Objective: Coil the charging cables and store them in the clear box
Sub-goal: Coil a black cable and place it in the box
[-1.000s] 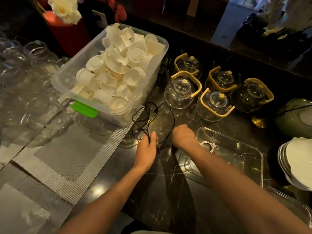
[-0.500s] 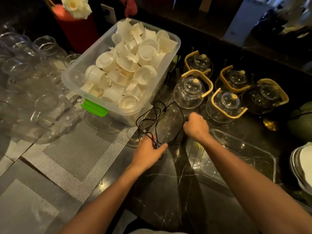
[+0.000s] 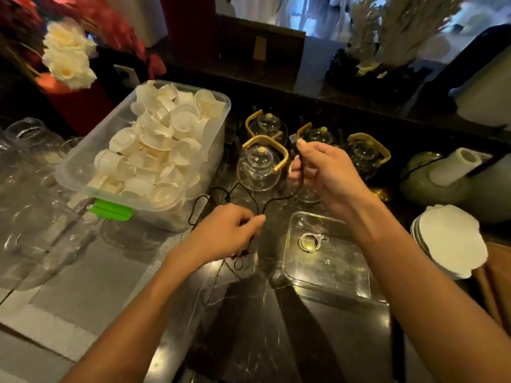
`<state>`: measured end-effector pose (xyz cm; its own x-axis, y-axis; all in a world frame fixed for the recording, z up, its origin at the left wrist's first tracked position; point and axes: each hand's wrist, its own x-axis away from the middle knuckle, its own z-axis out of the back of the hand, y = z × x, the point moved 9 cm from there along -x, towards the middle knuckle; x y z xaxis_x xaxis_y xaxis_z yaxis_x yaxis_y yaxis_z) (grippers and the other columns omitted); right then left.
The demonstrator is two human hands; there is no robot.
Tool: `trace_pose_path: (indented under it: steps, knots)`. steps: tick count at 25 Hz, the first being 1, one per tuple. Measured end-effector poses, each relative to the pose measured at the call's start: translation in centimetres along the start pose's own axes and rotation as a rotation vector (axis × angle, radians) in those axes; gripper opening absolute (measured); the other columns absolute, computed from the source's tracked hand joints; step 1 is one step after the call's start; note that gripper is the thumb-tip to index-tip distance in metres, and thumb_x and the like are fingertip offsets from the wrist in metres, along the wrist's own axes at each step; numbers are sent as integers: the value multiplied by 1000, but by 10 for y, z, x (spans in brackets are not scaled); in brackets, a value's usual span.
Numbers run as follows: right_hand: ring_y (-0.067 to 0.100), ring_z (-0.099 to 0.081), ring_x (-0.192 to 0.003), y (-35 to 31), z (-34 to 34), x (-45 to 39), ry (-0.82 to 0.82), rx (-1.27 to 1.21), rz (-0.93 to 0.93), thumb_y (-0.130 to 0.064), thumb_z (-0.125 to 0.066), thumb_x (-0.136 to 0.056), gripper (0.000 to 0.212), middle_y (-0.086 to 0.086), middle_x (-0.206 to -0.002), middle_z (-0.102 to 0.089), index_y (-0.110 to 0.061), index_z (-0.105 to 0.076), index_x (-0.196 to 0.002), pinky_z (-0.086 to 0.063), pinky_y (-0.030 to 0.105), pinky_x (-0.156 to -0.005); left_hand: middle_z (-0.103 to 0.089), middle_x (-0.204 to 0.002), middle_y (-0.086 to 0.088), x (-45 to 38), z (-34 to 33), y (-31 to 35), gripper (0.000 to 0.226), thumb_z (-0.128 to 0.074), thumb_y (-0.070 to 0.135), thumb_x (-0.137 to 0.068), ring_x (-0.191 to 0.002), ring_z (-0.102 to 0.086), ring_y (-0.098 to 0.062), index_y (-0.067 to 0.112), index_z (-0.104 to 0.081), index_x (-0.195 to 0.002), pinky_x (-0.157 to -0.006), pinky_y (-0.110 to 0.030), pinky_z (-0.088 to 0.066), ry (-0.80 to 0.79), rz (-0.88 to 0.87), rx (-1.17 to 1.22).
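Note:
A thin black charging cable (image 3: 250,196) runs slack across the dark marble counter between my hands. My right hand (image 3: 323,172) is raised above the counter, pinching one end of it in front of the glass teapots. My left hand (image 3: 231,230) stays low near the counter and grips the other part of the cable; a short tail of cable trails below it. The clear box (image 3: 356,288) lies flat to the right of my left hand, under my right forearm. A coiled white cable (image 3: 309,241) rests inside it.
A plastic bin (image 3: 210,150) heaped with white cups stands at the left. Several glass teapots with wooden handles (image 3: 258,167) stand behind the cable. Upturned glasses (image 3: 38,217) crowd the far left, and a stack of white plates (image 3: 453,244) is at the right edge.
My right hand has lifted one end of the black cable up from the counter, pulling the loose tangle straighter. My left hand has kept its hold low. The camera has tilted upward.

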<state>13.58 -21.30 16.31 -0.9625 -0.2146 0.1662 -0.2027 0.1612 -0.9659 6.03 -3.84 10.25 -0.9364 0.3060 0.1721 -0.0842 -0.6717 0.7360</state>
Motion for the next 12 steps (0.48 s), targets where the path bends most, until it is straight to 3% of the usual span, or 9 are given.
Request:
trace_pose_path:
  steps: [3, 7, 8, 10, 12]
  knots:
    - [13, -51, -52, -17, 14, 20, 30, -51, 9, -42, -62, -100, 30, -1, -63, -54, -17, -64, -82, -49, 28, -53, -60, -65, 4, -12, 30, 54, 49, -48, 69, -91, -59, -57, -4, 27, -73, -84, -56, -29, -48, 272, -71, 363]
    - [11, -38, -50, -22, 28, 45, 4, -5, 26, -35, -58, -103, 30, 0, -64, -41, -14, -59, -82, -39, 25, -46, -72, -101, -1, -38, 2, 108, 35, -43, 55, -103, -94, -70, -12, 31, -68, -100, -80, -32, -59, 160, -52, 743]
    - [11, -38, -51, -19, 32, 51, 1, -8, 28, -27, -56, -105, 26, 1, -66, -42, -11, -62, -85, -39, 24, -46, -75, -97, 1, -44, -9, 119, 37, -41, 50, -105, -92, -72, -11, 27, -68, -98, -78, -28, -59, 123, -35, 794]
    - [10, -42, -52, -9, 40, 61, 3, -29, 10, -17, -54, -105, 18, 2, -68, -45, -6, -64, -94, -42, 25, -48, -73, -74, 3, -52, -32, 134, 51, -39, 49, -106, -68, -71, -9, 11, -71, -94, -64, -20, -56, 48, 1, 850]
    - [11, -46, -54, 4, 49, 69, 24, -25, -11, -13, -54, -104, 14, 3, -69, -50, -4, -64, -101, -44, 28, -51, -65, -61, -3, -61, -55, 136, 69, -37, 53, -106, -55, -63, -13, -8, -69, -99, -61, -24, -53, 5, 29, 771]
